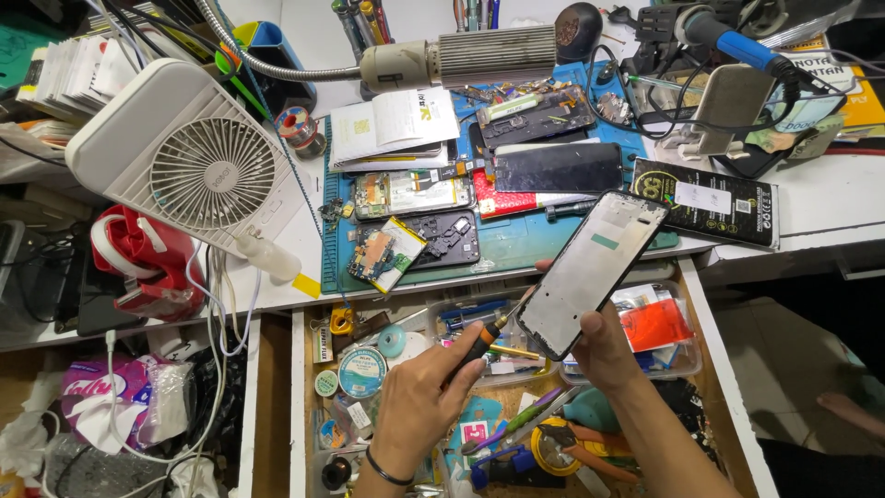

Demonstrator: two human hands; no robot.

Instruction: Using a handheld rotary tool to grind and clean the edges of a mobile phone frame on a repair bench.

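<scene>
- Above the open wooden drawer point(277, 387), your left hand point(419, 401) is curled tight round a small screwdriver with a black and orange handle point(477, 343), whose thin shaft angles up and right to touch the lower left edge of the phone frame.
- Just right of it, your right hand point(604, 346) grips the bottom end of a black rectangular phone frame point(595, 267), fingers behind it and the thumb at its lower edge.
- You hold that frame tilted, its top end leaning up and right over the edge of the white workbench point(820, 198); its inner face is pale grey with a small green patch near the middle.
- To your far left stands a white square desk fan point(189, 152), well apart from both hands.
- Beyond the frame, a blue work mat point(516, 242) carries opened phones and loose boards, and a black flat box point(705, 201) lies just beside the frame's top end.
- Below your hands, clear plastic trays point(682, 364), tape rolls and orange-handled pliers point(585, 452) crowd the drawer.
</scene>
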